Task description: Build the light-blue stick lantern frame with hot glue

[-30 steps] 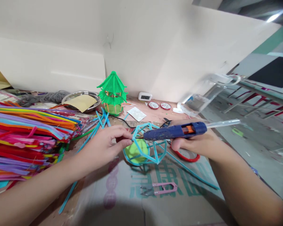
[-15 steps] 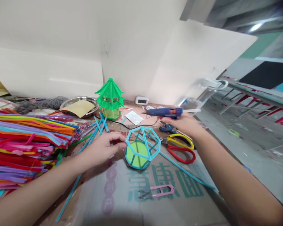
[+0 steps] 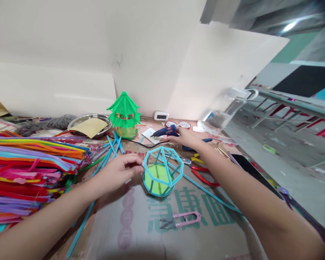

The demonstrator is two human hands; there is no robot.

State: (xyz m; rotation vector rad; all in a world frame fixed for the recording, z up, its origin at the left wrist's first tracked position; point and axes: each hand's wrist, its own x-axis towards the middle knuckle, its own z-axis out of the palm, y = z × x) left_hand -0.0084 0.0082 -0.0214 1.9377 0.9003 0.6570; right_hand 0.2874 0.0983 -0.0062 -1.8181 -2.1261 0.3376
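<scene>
My left hand (image 3: 126, 169) pinches the left edge of a light-blue frame (image 3: 163, 171) made of pipe-cleaner-like strips, with a green round base inside. The frame stands on the cardboard. Further back, my right hand (image 3: 182, 137) grips a dark blue glue gun (image 3: 165, 130), its nozzle pointing left over a small white card (image 3: 151, 135). Pink thread snips (image 3: 181, 220) lie in front of the frame. Scissors with red and yellow handles (image 3: 203, 173) lie to its right, partly hidden by my right forearm.
Bundles of coloured pipe cleaners (image 3: 29, 173) fill the left side. At the back stand a green-roofed model pavilion (image 3: 125, 115), a metal dish (image 3: 103, 131), a small digital clock (image 3: 161, 115) and a clear water bottle (image 3: 224, 108). A dark phone (image 3: 250, 169) lies at the right edge.
My right hand has carried the glue gun left and down, to over the white card. My left hand stays at the blue frame.
</scene>
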